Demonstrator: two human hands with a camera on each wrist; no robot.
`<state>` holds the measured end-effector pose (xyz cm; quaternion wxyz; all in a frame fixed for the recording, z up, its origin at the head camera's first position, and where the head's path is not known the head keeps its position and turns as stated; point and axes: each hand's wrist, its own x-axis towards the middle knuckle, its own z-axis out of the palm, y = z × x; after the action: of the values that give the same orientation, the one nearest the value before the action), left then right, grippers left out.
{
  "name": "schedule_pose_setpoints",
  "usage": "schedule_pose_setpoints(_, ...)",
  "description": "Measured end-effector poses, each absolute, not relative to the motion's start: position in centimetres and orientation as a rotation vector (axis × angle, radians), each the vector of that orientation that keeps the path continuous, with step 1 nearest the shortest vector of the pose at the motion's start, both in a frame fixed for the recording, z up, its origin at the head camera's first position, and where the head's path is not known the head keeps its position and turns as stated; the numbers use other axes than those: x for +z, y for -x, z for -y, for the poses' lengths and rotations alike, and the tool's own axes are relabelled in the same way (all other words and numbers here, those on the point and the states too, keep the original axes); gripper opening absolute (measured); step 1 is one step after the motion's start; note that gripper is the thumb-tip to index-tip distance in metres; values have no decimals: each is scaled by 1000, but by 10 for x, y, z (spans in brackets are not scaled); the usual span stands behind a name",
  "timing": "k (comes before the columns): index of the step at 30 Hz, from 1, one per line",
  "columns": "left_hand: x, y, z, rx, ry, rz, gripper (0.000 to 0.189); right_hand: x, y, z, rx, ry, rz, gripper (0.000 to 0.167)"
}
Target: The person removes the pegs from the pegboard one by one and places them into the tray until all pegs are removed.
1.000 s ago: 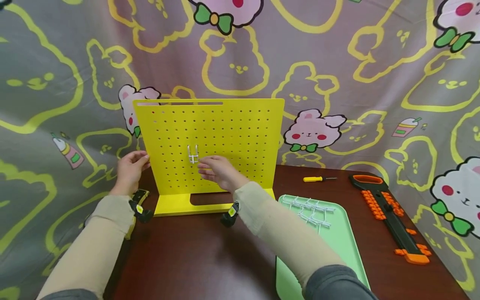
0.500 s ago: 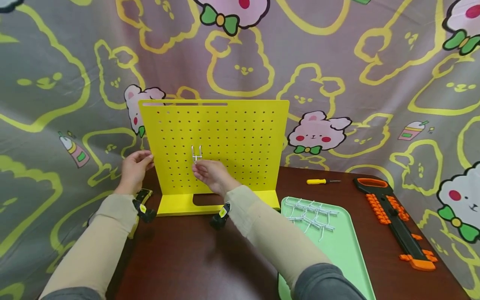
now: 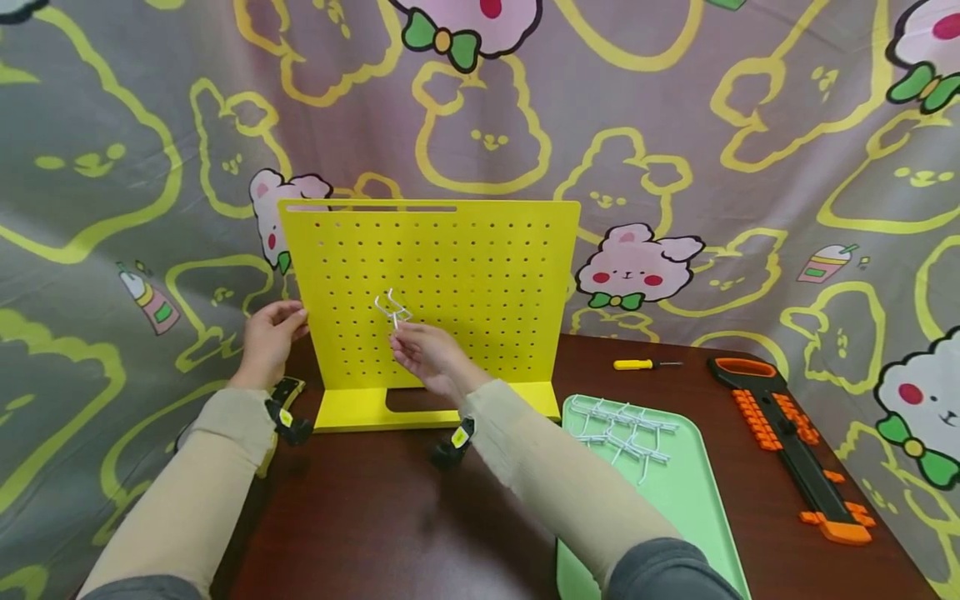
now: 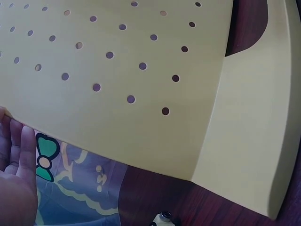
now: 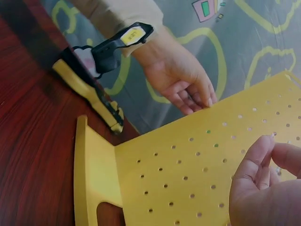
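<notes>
A yellow pegboard (image 3: 495,287) with rows of small holes stands upright on its own base at the back of the table. My left hand (image 3: 272,342) holds its left edge between thumb and fingers; the left wrist view shows those fingers (image 4: 28,155) at the edge. In front of the board, left of its middle, my right hand (image 3: 435,358) pinches the lower end of a white wire double hook (image 3: 392,311). The hook's two prongs point up and lean left. Whether it touches the board cannot be told. In the right wrist view the fingertips (image 5: 263,143) mostly hide it.
A green tray (image 3: 690,500) on the right bears several white wire hooks (image 3: 626,433). Behind it lie a yellow-handled screwdriver (image 3: 633,364) and a black-and-orange tool (image 3: 795,450). A yellow-and-black tool (image 5: 89,96) lies beside the board's left side. A patterned curtain (image 3: 637,100) hangs behind.
My right hand has drawn its fingers together round the hook's lower end. The hook, upright before, now tilts with its prongs to the left. The left hand keeps its place on the edge.
</notes>
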<state>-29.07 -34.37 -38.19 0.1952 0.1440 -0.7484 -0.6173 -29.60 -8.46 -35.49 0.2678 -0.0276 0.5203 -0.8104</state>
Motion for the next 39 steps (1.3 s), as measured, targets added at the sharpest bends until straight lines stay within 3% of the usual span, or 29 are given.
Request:
schedule_pose_setpoints(11,-379,291,341,-1735,-345,2098,18,-363,293,20,-2170,149,-1545,40)
schedule_pose_setpoints(29,-380,293,344,-1779,-383,2075,10,-376,286,-109,-2213,-51,-1729,46)
schedule_pose_setpoints(39,-382,290,345,-1762,-398,2104,10,-386,261,-192,-2303,-91,-1713,17)
